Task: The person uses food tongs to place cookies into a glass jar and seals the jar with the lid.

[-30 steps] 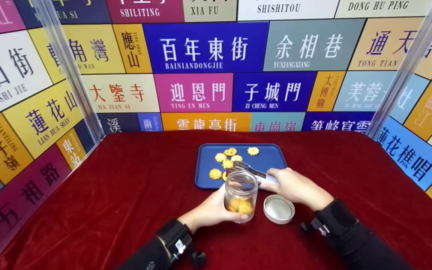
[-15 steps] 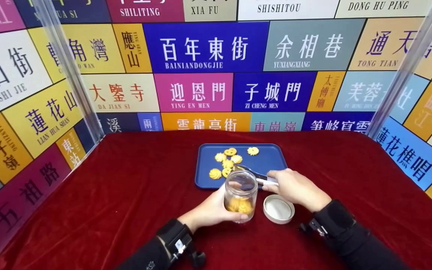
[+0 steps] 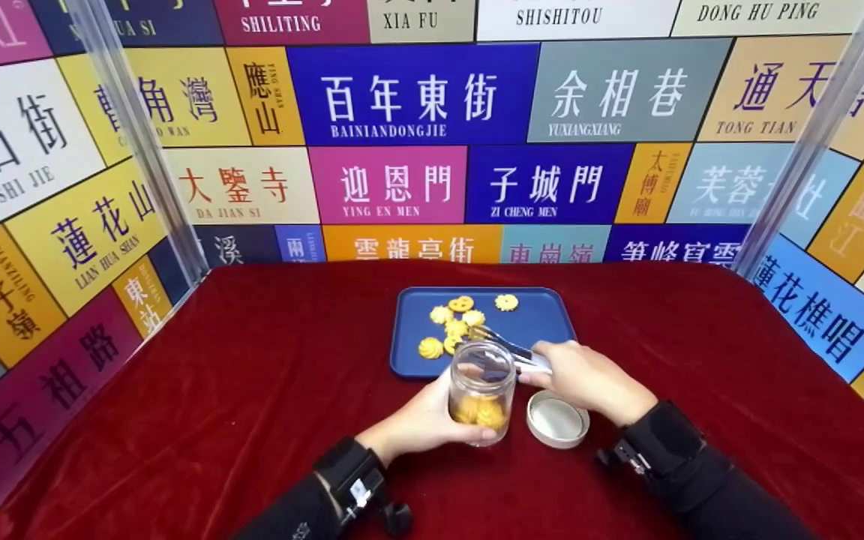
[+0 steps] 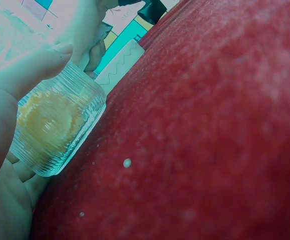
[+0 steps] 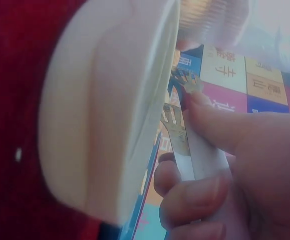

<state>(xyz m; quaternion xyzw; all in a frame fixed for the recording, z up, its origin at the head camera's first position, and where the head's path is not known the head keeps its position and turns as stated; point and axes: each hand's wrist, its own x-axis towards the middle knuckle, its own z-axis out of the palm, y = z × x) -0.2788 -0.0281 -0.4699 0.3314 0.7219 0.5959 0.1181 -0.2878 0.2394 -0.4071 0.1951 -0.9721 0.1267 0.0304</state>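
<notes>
My left hand (image 3: 421,424) grips a clear ribbed jar (image 3: 483,379) at the front of the tray. Several yellow cookies (image 3: 483,411) lie in the bottom of the jar, whose mouth is uncovered. In my right hand (image 3: 597,379) is a pair of tongs (image 3: 511,349) with pale handles and slotted metal ends. The right wrist view shows the fingers (image 5: 195,200) curled round the handles, and the two arms of the tongs stand apart. Their tips reach over the blue tray (image 3: 533,319), beside a cluster of cookies (image 3: 456,328). Whether they touch a cookie I cannot tell.
A round pale lid (image 3: 558,418) lies on the red cloth (image 3: 289,360), just right of the jar and below my right hand. One cookie (image 3: 506,301) sits apart at the tray's back right. Behind the table stands a wall of coloured signs (image 3: 409,94).
My right hand has shifted slightly toward me. The tongs looked narrow half a second ago and show their two arms spread now. The left hand and jar have stayed in place.
</notes>
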